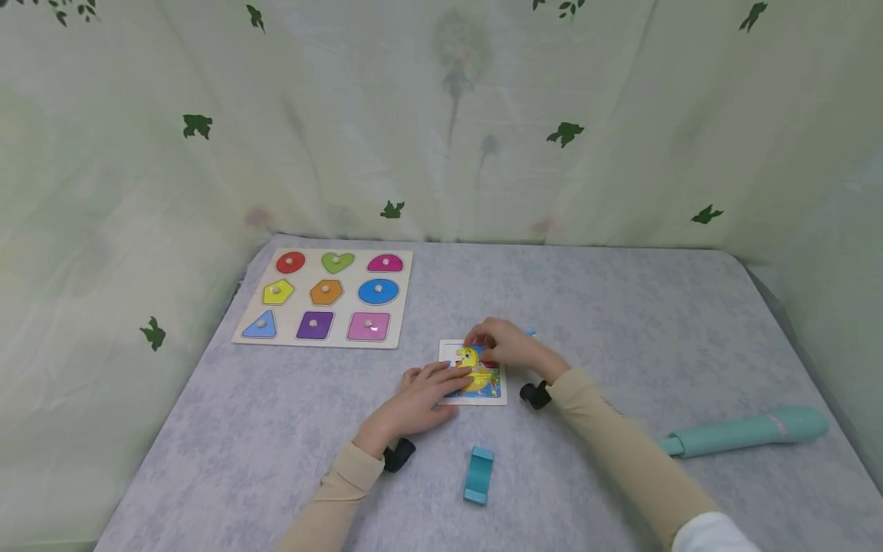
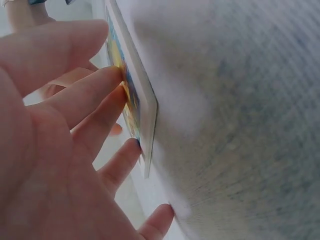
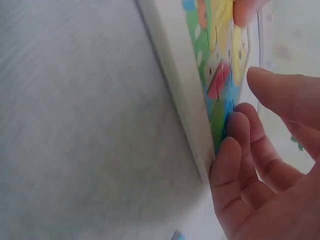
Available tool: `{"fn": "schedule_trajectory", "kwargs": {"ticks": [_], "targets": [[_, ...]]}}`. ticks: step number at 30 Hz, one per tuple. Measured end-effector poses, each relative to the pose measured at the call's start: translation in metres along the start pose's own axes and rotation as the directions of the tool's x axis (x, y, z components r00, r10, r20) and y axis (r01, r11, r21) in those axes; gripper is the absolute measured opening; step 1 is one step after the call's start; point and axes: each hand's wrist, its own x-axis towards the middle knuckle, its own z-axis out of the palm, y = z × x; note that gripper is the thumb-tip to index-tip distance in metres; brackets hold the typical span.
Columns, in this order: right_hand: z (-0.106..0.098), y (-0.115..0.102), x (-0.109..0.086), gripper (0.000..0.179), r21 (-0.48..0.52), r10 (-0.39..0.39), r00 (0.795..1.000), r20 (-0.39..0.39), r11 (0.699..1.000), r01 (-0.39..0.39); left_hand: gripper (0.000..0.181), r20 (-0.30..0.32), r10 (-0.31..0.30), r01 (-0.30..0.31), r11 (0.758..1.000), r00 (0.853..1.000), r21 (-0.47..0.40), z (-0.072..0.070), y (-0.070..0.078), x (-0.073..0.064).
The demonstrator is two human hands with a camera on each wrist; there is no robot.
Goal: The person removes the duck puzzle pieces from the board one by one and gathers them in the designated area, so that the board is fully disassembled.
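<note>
A small jigsaw puzzle (image 1: 491,392) with a yellow duck picture lies in a white-edged tray (image 1: 447,349) on the table. My left hand (image 1: 426,399) rests over its lower left part, fingers extended; in the left wrist view several fingertips (image 2: 116,75) touch the picture. At the top right corner is my right hand (image 1: 507,343). In the right wrist view, its bent fingers (image 3: 227,162) touch the tray's edge and a blue part of the picture, while the thumb (image 3: 262,82) stands apart from them. The tray's upper left shows bare white; both hands hide parts of the picture.
At the back left lies a board (image 1: 405,307) of colourful knobbed shapes. A teal bracket-like piece (image 1: 478,477) sits in front of the puzzle, and a teal cylindrical object (image 1: 748,434) lies on the right. A small blue item (image 1: 530,333) shows behind my right hand.
</note>
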Motion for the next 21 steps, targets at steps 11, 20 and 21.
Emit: {"fn": "schedule_trajectory", "kwargs": {"ticks": [11, 20, 21], "targets": [[0.007, -0.009, 0.01, 0.036, -0.087, 0.082, 0.993, 0.079, 0.993, -0.075, 0.048, 0.022, -0.004, 0.005, 0.999, 1.0, -0.047, -0.003, 0.001, -0.001], [0.011, -0.01, 0.009, 0.035, -0.067, 0.052, 0.998, 0.044, 0.997, -0.049, 0.046, 0.036, -0.012, 0.014, 0.998, 0.999, -0.059, -0.003, 0.001, 0.0], [0.011, -0.01, 0.009, 0.035, -0.061, 0.048, 0.998, 0.037, 0.997, -0.046, 0.046, 0.036, -0.012, 0.015, 0.998, 0.999, -0.059, -0.004, 0.001, 0.0]]}}
